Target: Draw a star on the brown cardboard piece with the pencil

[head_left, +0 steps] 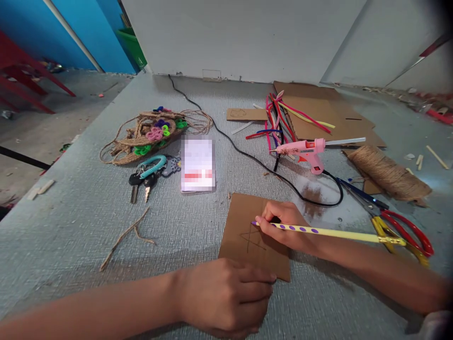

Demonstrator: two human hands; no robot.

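My right hand (283, 224) pinches a long yellow pencil (339, 233) with purple spots, its purple tip touching a brown cardboard piece (230, 236). Crossing pencil lines, shaped roughly like a star, show on this cardboard. My left hand (230, 297) is closed at the near edge of the same piece, its bent fingers close together and holding it against the table. The thumb of that hand is hidden. Just beyond the cardboard lies a phone (198, 165) with a lit, blurred screen.
A pink glue gun (306, 153) with a black cord, pipe cleaners (274, 118), a twine roll (385, 170) and scissors (403, 231) lie right. Keys (141, 179) and a braided twine bundle (148, 132) with coloured flowers lie left. A large cardboard sheet (325, 108) is behind.
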